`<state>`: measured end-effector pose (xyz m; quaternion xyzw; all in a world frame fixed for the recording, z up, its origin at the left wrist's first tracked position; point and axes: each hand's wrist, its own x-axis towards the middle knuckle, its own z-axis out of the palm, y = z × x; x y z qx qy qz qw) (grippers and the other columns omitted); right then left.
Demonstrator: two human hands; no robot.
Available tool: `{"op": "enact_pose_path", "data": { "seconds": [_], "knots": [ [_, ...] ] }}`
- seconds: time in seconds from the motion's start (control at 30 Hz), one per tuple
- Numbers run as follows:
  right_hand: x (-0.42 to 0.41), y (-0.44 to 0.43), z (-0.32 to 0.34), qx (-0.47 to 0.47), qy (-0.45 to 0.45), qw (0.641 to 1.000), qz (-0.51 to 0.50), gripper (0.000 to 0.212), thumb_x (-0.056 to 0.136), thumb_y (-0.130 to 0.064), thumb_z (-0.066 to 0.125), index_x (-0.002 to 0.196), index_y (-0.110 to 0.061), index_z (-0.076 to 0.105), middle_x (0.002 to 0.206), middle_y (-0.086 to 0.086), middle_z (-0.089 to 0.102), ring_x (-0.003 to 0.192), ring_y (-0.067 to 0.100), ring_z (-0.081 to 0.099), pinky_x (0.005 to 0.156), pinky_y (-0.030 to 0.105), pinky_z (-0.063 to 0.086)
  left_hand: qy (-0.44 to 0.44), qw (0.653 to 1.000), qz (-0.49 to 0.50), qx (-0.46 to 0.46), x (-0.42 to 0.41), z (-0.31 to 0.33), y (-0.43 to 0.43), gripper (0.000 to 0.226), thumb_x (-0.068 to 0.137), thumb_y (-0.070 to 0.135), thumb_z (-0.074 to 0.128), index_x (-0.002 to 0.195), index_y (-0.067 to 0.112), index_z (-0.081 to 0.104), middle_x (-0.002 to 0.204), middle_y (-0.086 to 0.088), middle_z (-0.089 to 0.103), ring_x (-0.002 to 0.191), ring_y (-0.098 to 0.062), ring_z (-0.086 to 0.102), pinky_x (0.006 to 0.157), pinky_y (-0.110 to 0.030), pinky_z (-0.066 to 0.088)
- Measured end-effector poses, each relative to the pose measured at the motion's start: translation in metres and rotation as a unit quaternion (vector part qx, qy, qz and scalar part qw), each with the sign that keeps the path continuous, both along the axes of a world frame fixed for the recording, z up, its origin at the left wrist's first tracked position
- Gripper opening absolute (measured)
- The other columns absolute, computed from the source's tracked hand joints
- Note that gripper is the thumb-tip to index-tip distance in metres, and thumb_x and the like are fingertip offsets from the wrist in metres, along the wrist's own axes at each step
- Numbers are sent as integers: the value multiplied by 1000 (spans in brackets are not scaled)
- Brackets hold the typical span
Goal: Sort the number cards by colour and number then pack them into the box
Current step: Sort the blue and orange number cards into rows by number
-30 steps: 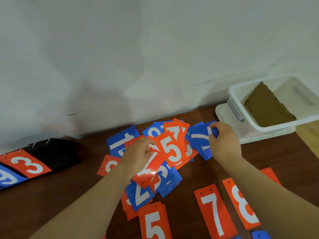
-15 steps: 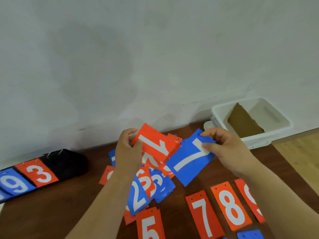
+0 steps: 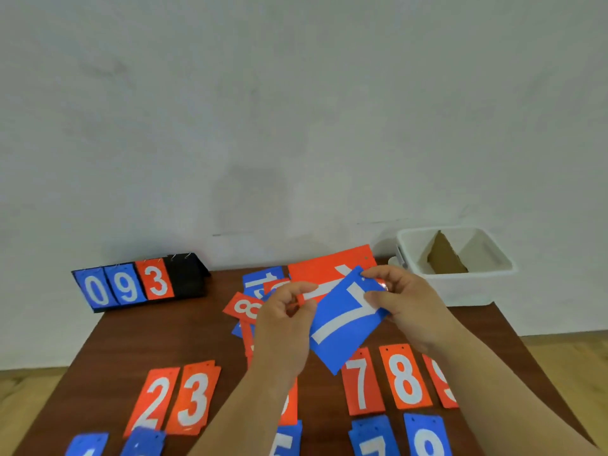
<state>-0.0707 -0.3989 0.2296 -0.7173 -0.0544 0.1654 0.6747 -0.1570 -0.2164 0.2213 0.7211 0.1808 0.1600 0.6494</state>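
Note:
My right hand [image 3: 403,309] pinches a blue card marked 7 [image 3: 345,319] by its upper corner, lifted above the table. My left hand [image 3: 284,324] grips a red card marked 1 [image 3: 329,269] that sits behind the blue one. A loose heap of unsorted cards [image 3: 253,299] lies under both hands. Sorted red cards 2 [image 3: 153,401], 3 [image 3: 194,399], 7 [image 3: 362,381], 8 [image 3: 406,376] and 9 [image 3: 439,380] lie in a row nearer me. Blue cards [image 3: 426,436] form a row along the bottom edge. The white box [image 3: 460,287] stands at the back right.
A black flip scoreboard [image 3: 138,283] showing 0, 9, 3 stands at the back left of the brown table [image 3: 184,337]. A brown cardboard piece [image 3: 445,258] leans inside the box. A pale wall rises behind; wooden floor shows beside the table.
Both hands lifted a card each from the heap and brought them together; the blue 7 now overlaps the red 1. The camera tilted, revealing the sorted rows near me.

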Motion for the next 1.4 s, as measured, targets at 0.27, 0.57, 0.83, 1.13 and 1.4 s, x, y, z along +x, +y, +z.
{"op": "enact_pose_path", "data": {
  "seconds": [0.27,0.57,0.83,1.13,1.4],
  "knots": [
    [-42,-39,53,-91,-20,972,216,29,88,14,61,97,-12,72,100,15,76,88,24,74,66,29,59,59,981,-174,58,-60,39,2,31,73,37,78,103,43,74,119,5,71,110,-22,69,96,-42,57],
    [-59,-13,38,-116,-145,982,46,32,88,4,63,99,-26,68,98,9,72,94,30,71,84,48,59,69,979,-45,184,-111,23,21,29,95,19,69,112,42,67,128,19,60,114,-3,57,81,-8,46],
    [-61,7,25,-210,-144,960,118,32,97,-1,58,100,-31,69,111,-2,69,105,21,67,89,45,58,92,979,-13,184,-122,-3,68,35,94,13,69,113,42,62,127,17,57,121,-8,52,99,-24,46],
    [-59,29,8,-290,-116,941,130,36,95,0,55,102,-33,68,109,2,65,84,28,68,67,40,56,119,970,-102,188,-107,-27,119,38,95,19,70,119,45,57,115,25,51,108,-3,52,73,-9,41],
    [-68,-6,-91,-450,-42,866,217,39,96,-2,47,118,-32,57,114,1,61,80,9,61,54,16,47,172,964,-162,123,-108,-81,114,35,96,12,68,120,37,64,118,21,59,95,6,63,65,-7,49]
  ]
}}
